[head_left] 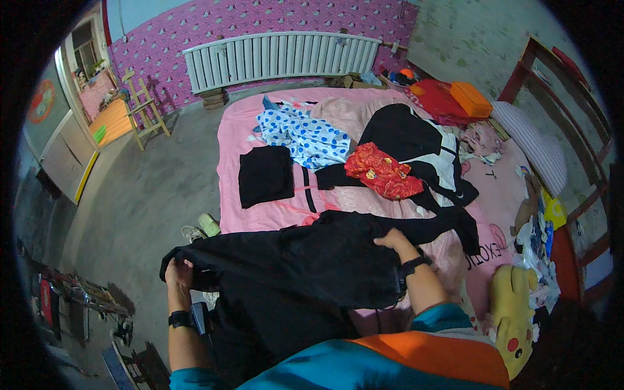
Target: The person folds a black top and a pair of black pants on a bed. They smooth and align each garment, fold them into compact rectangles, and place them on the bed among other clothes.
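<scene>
A large black garment [292, 263] with a long sleeve stretches across in front of me, partly on the bed and partly hanging over its near edge. My left hand [179, 274] grips its left end, the thumb under a fold of cloth, beyond the bed's side. Farther right, my right hand [394, 241] has hold of the cloth near the base of the sleeve [451, 226], which trails over the bedding. Beyond it lie a folded black cloth [266, 176], a white garment with blue dots [304, 134], a bunched red floral cloth [382, 170] and a black-and-white jacket [404, 131].
The pink bed [231, 195] bears a yellow plush toy [511, 312] at the near right, a striped pillow [531, 146] and an orange box [471, 99]. Shoes [208, 225] stand on the floor beside it. A wooden easel [145, 109] is by the doorway; a radiator [282, 56] lines the wall.
</scene>
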Action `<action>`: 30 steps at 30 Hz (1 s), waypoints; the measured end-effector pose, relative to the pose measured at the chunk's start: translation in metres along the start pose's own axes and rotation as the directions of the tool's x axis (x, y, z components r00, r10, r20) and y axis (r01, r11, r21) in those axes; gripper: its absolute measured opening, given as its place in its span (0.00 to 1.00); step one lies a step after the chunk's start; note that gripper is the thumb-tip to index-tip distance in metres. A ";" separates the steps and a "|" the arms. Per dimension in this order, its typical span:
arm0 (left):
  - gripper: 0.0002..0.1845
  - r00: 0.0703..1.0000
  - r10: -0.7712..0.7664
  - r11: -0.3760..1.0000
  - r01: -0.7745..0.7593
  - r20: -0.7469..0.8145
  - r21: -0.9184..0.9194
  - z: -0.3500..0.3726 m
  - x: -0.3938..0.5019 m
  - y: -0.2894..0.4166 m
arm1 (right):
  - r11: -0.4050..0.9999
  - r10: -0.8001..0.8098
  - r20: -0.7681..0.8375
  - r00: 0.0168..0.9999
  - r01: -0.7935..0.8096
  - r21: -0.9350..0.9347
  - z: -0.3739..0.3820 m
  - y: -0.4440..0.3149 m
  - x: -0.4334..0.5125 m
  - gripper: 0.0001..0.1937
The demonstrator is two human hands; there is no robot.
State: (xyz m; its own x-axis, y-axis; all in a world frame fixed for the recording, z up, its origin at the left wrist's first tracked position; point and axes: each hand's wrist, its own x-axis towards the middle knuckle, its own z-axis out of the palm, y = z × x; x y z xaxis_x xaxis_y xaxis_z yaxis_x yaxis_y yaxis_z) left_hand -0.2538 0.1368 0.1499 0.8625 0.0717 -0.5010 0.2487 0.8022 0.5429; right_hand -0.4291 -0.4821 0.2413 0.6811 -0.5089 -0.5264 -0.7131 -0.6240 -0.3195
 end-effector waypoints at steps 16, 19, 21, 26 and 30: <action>0.17 0.859 -0.286 -0.561 -0.509 0.424 0.653 0.160 -0.111 -0.059 | 0.676 -0.696 -0.059 0.715 0.681 0.282 0.036 -0.049 -0.048 0.22; 0.18 0.778 -0.298 -0.405 -0.628 0.553 0.665 0.199 -0.147 -0.071 | 0.479 -0.872 0.009 0.490 0.849 0.221 0.026 -0.096 -0.106 0.21; 0.22 0.655 -0.387 0.014 -0.699 0.649 0.715 0.219 -0.166 -0.082 | 0.264 -0.964 0.041 0.261 0.961 0.084 0.022 -0.126 -0.143 0.21; 0.44 0.361 -0.585 0.132 -0.841 0.726 0.525 0.228 -0.180 -0.131 | 0.154 -0.938 0.317 0.140 0.988 0.021 0.027 -0.148 -0.207 0.24; 0.42 0.491 -0.696 -0.157 -0.816 0.524 0.556 0.199 -0.166 -0.163 | 0.207 -0.844 0.490 0.218 0.975 -0.077 0.023 -0.135 -0.217 0.24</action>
State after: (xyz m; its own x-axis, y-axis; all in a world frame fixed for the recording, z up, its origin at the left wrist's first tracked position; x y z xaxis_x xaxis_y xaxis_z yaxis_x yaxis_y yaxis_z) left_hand -0.3493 -0.1233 0.2787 0.4814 -0.8335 -0.2712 -0.4975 -0.5146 0.6983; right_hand -0.4846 -0.2735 0.3804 0.6691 0.7065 -0.2307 0.5299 -0.6711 -0.5184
